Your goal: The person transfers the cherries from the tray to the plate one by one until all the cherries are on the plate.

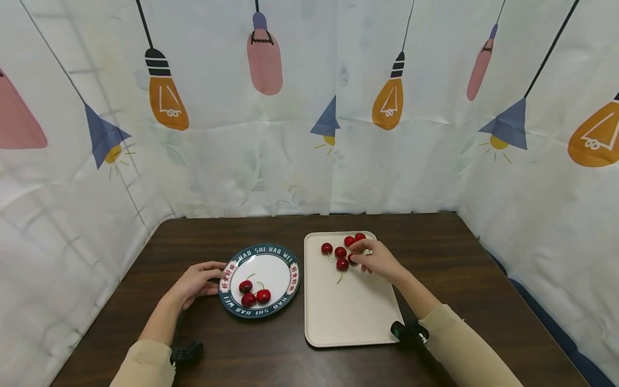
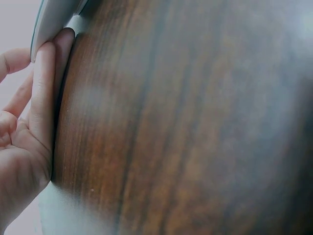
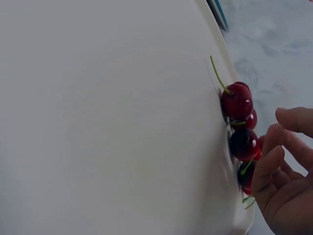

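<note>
In the head view, my left hand [image 1: 199, 282] lies at the left rim of a white plate [image 1: 272, 271] with a dark blue lettered border. Its fingers reach out and touch the plate's edge; the left wrist view shows the fingertips [image 2: 63, 36] low against it. Three red cherries [image 1: 249, 299] with stems are on the plate. My right hand [image 1: 372, 259] hovers over a cream tray [image 1: 353, 317], its fingers bent loosely beside a cluster of several cherries [image 1: 342, 264]. In the right wrist view, the thumb and fingers stand apart near the cherries [image 3: 243, 144], with no cherry visible between them.
Plate and tray stand side by side on a dark wooden table [image 1: 232, 355], with a narrow gap between them. Behind the table hangs a pale curtain [image 1: 290, 166] printed with lamps. Black straps with small devices [image 1: 186, 352] are on both wrists.
</note>
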`<state>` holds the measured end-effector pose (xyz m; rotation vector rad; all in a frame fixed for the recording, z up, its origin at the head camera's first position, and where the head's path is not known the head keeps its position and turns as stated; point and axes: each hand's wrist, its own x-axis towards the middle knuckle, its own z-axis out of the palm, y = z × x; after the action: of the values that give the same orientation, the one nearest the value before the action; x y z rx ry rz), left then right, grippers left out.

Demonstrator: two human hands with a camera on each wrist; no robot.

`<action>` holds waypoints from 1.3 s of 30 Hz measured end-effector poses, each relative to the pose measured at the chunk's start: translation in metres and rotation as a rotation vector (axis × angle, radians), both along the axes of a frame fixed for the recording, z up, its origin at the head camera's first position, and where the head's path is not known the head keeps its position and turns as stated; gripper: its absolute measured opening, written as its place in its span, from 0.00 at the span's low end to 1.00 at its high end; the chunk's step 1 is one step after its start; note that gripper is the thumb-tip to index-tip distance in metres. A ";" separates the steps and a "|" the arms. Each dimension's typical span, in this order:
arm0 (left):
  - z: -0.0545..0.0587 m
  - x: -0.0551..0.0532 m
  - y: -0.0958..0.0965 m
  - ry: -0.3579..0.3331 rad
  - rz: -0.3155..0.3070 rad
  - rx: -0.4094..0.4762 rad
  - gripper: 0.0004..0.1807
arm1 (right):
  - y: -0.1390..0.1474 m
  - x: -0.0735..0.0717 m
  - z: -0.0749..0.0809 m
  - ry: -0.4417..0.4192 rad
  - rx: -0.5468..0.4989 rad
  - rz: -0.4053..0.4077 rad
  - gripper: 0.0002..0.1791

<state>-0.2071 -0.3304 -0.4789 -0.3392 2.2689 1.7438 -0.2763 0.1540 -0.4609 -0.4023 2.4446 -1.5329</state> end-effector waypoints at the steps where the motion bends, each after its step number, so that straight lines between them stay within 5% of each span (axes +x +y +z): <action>1: 0.000 0.000 0.000 0.000 -0.001 -0.002 0.29 | 0.001 0.000 -0.001 -0.001 0.004 -0.006 0.14; 39: 0.001 0.001 -0.001 0.010 -0.011 -0.006 0.30 | 0.005 -0.003 -0.006 0.000 0.116 0.006 0.15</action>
<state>-0.2066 -0.3312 -0.4777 -0.3197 2.2794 1.7373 -0.2790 0.1589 -0.4670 -0.3876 2.5152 -1.3799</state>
